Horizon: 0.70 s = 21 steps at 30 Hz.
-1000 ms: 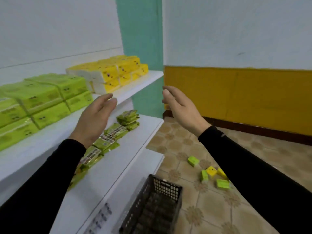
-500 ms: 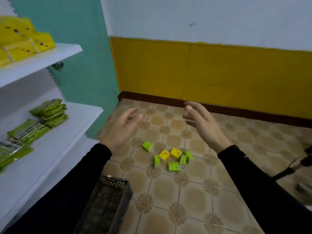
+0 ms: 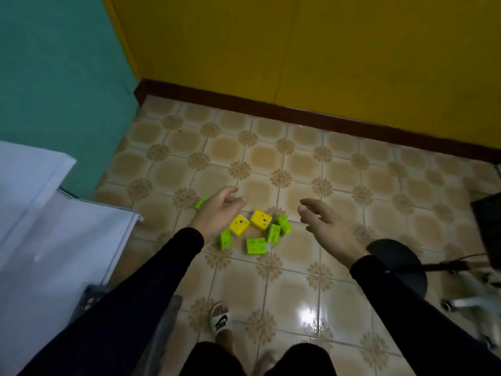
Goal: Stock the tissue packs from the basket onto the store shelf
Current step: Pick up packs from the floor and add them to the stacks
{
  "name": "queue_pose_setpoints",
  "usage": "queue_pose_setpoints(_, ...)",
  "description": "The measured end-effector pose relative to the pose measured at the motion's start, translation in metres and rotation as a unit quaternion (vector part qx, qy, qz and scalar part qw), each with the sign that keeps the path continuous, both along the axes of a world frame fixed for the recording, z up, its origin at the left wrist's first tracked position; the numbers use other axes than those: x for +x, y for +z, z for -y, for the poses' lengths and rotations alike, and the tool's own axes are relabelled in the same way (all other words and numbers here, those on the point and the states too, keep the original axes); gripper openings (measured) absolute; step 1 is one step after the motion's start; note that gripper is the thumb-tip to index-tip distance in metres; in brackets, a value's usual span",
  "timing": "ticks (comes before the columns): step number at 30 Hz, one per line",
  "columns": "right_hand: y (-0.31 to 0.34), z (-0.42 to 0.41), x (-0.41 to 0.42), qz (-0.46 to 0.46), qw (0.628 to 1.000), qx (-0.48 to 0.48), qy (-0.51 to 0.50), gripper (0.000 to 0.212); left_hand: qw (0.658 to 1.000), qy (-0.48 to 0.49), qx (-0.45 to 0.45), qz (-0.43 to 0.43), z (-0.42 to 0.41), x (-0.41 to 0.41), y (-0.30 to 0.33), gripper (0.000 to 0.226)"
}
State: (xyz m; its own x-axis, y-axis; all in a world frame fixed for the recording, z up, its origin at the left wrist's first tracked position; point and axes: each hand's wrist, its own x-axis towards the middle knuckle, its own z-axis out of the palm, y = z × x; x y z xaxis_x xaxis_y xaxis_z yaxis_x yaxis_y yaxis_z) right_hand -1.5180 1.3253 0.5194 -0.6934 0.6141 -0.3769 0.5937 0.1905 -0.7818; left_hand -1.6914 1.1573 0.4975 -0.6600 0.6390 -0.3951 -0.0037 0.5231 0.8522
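Head view, looking down at a tiled floor [image 3: 311,270]. Both hands out front, empty, nothing gripped. Left hand [image 3: 217,215] loose with fingers relaxed and slightly bent, hovering over the left edge of a little pile of tissue packs [image 3: 254,232]. Right hand [image 3: 325,229] spread open, palm turned inward, just right of the same pile.

Between the hands: two yellow packs [image 3: 260,219] side by side, several green packs [image 3: 256,246] scattered just below and right of them, one more green pack [image 3: 201,202] peeking out behind the left hand. All lying loose on the floor, not in any basket. White shelf [image 3: 54,226] well off to the left of the left arm. Sandalled foot [image 3: 220,318] below the hands, dark round stool [image 3: 398,270] under the right forearm.

Probably feather-light, soft and squashy in slick plastic wrap, so not fragile but easy to fumble. Best bet: pinch across the short sides, or scoop a few together between both palms.
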Motion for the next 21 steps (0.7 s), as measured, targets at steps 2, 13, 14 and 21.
queue_pose_setpoints(2,-0.035,-0.021,-0.020,0.039,0.999,-0.026,-0.002,0.037,0.999,0.001,-0.037,0.035,-0.023,-0.013,-0.034,0.049)
queue_pose_setpoints(13,-0.414,-0.118,-0.109,0.220,0.968,-0.080,0.089,0.046,0.968,0.102,-0.176,0.147,-0.126,-0.045,-0.383,0.044)
queue_pose_setpoints(14,-0.459,-0.120,-0.112,0.233,0.966,-0.087,0.076,0.048,0.965,0.107,-0.185,0.150,-0.133,-0.043,-0.428,0.036)
queue_pose_setpoints(21,-0.729,-0.108,-0.103,0.269,0.953,-0.138,-0.022,0.044,0.931,0.141,-0.225,0.252,-0.159,-0.023,-0.694,0.069)
